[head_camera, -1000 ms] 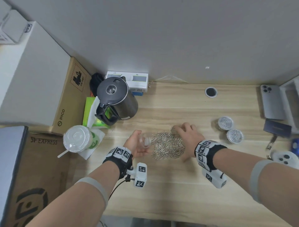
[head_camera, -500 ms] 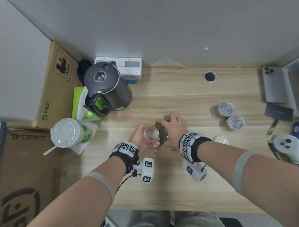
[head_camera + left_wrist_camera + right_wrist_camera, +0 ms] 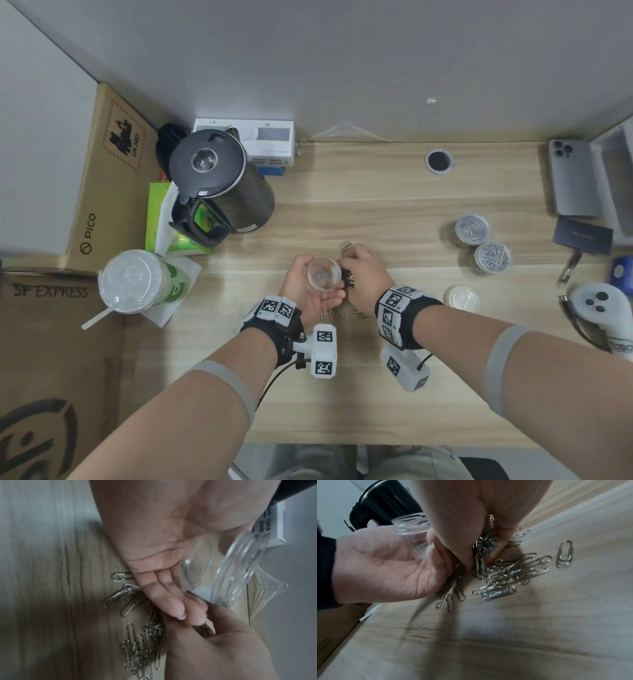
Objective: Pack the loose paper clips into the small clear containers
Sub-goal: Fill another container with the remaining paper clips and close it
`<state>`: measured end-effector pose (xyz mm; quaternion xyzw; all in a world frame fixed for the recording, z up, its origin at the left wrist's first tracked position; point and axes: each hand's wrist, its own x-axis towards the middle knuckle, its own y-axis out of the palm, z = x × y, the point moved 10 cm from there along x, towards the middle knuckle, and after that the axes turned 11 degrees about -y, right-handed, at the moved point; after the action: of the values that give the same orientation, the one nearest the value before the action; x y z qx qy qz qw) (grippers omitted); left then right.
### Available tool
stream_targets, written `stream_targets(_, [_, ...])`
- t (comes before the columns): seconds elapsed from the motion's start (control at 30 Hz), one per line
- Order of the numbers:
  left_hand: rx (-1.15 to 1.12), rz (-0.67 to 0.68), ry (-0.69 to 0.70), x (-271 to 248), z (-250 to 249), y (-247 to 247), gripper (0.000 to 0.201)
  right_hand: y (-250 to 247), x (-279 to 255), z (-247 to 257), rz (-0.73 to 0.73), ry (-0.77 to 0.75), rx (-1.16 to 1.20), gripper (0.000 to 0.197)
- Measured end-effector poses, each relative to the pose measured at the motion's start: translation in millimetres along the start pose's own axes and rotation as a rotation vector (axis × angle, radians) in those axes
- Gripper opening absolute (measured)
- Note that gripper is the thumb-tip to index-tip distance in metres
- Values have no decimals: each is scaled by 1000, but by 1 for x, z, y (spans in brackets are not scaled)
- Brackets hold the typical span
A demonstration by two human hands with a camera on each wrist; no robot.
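My left hand (image 3: 320,301) holds a small clear container (image 3: 323,274) just above the wooden desk, mouth up and tilted toward the right hand. The left wrist view shows the container (image 3: 223,566) resting on the fingers, with nothing in it that I can make out. My right hand (image 3: 361,274) is pressed against its rim and grips a bunch of silver paper clips (image 3: 482,545). More loose clips (image 3: 513,572) lie on the desk under and beside both hands (image 3: 137,649). Two filled containers (image 3: 471,229) (image 3: 492,258) stand to the right, and a clear lid (image 3: 461,298) lies near them.
A black kettle (image 3: 219,185) and a lidded drink cup (image 3: 137,281) stand at the left, beside cardboard boxes (image 3: 113,178). A phone (image 3: 572,181), a dark card (image 3: 584,236) and a white controller (image 3: 603,308) lie at the right edge.
The right hand swept the spread pile of clips together against the container and closed round a bunch. The left hand turned the container's mouth upward. The head view shifted.
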<state>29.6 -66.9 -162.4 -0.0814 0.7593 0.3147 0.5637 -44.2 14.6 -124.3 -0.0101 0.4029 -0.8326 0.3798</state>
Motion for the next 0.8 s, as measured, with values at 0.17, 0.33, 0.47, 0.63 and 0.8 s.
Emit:
stream_targets(0.17, [4,-49,7,-10,-4,-13,67,-4,-1,6,2,-40,16,29])
stream_targets(0.33, [24,-90,18,-18,-2,-22,63,-17,-2,8,21,-34,17,21])
stream_targets(0.47, [60,-135,13,-25,-2,-24,57,-32,-6,4,-1,17,11,16])
stream_targets(0.63, [86,-219,12,-30,2,-24,49,-55,-8,17,11,32,54,15])
stream_targets(0.8, [74,-138,5,-34,5,-9,48,-55,-5,48,60,-41,120,14])
